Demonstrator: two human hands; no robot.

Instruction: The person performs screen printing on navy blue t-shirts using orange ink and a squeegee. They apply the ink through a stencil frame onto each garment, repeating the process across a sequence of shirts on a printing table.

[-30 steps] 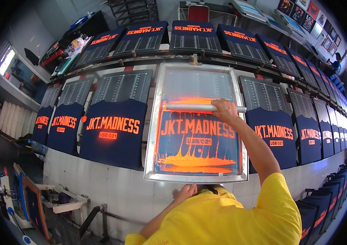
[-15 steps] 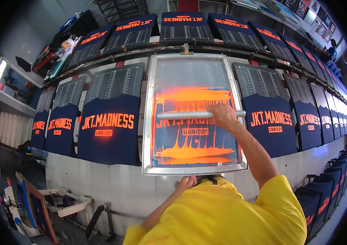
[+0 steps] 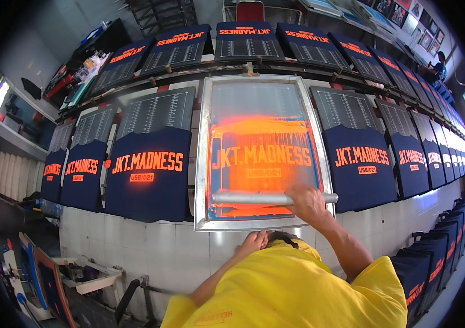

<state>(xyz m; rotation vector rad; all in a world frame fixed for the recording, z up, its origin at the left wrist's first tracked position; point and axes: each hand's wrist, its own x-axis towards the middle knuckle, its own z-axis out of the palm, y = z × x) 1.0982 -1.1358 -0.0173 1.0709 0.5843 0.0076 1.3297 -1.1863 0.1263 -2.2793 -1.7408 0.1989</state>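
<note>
My right hand (image 3: 308, 203) is wrapped round the right part of a long silver squeegee (image 3: 251, 198), which lies across the near part of a metal-framed printing screen (image 3: 202, 153). Bright orange ink (image 3: 260, 124) coats the mesh in a band at the far side and a thinner film down to the squeegee. Block lettering shows through the film. My left hand (image 3: 253, 241) is closed just below the screen's near edge, close to my body. Whatever its fingers may hold is hidden.
Navy shirt pieces with orange print lie on dark boards, one (image 3: 145, 203) left of the screen and another (image 3: 361, 188) right. A second row (image 3: 246, 31) runs behind. More navy pieces (image 3: 426, 268) hang at lower right. A person (image 3: 439, 68) is far right.
My right hand has drawn the squeegee from the middle of the screen toward me. Orange ink now covers the lettering area where streaks were. My left hand stays near the same place.
</note>
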